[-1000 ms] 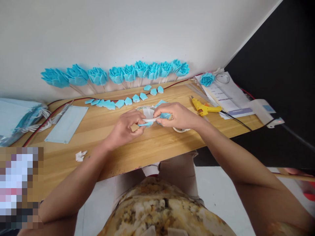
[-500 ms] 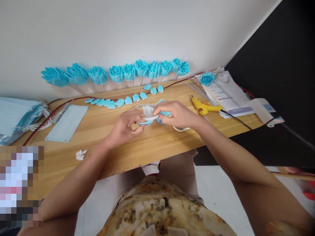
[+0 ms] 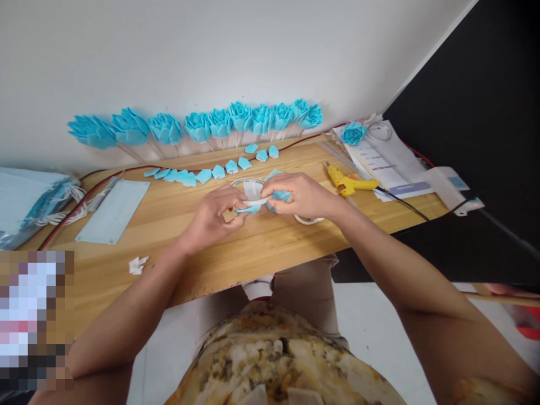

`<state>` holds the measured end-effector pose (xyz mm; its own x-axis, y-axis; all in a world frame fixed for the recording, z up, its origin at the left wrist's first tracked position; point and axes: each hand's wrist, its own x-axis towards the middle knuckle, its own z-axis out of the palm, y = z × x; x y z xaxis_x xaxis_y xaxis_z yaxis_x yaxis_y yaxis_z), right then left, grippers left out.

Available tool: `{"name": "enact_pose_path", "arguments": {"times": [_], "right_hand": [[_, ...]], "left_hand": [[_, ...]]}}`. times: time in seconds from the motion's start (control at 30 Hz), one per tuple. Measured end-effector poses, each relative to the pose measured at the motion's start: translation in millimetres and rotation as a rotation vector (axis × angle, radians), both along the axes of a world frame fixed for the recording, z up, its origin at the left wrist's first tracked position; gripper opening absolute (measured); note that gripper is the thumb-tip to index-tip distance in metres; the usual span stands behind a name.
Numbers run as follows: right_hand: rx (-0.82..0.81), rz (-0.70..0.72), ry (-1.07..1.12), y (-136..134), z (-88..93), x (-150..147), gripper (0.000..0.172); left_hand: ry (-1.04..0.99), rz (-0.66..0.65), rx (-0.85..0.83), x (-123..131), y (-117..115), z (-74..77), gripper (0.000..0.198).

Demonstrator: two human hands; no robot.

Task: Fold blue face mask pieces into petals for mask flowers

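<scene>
My left hand (image 3: 215,216) and my right hand (image 3: 301,195) meet above the middle of the wooden table (image 3: 169,264). Both pinch a small folded blue petal piece (image 3: 278,197) together with a white roll of tape (image 3: 253,194). The left fingers are curled around the roll's near edge and a blue scrap. The right fingers are closed over the blue piece. A second tape roll (image 3: 307,219) lies under my right wrist.
Several blue paper flowers (image 3: 198,126) lean on the wall, with a row of blue petals (image 3: 198,176) before them. A yellow glue gun (image 3: 348,183) and papers (image 3: 379,160) lie right. Blue face masks (image 3: 113,211) and a stack (image 3: 29,197) lie left. A white scrap (image 3: 137,264) sits near the edge.
Both hands stay together on the roll and blue piece; the fingers have shifted slightly, working the piece. Nothing was put down or picked up.
</scene>
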<state>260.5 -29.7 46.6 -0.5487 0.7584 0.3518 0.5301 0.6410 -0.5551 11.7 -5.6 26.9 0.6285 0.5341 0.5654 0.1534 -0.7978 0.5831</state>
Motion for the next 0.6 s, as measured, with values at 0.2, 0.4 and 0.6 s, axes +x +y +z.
{"name": "enact_pose_path", "arguments": {"times": [0.2, 0.4, 0.6], "right_hand": [[0.008, 0.000, 0.010, 1.7, -1.3, -1.0, 0.018], [-0.026, 0.025, 0.053, 2.5, -0.9, 0.1, 0.028], [-0.004, 0.012, 0.031, 1.7, -1.1, -0.7, 0.013]], "left_hand": [[-0.049, -0.021, 0.105, 0.8, 1.3, -3.5, 0.013], [-0.061, -0.038, 0.132, 1.0, 1.1, -2.5, 0.013], [-0.047, -0.016, 0.115, 0.2, 1.3, -3.1, 0.013]]}}
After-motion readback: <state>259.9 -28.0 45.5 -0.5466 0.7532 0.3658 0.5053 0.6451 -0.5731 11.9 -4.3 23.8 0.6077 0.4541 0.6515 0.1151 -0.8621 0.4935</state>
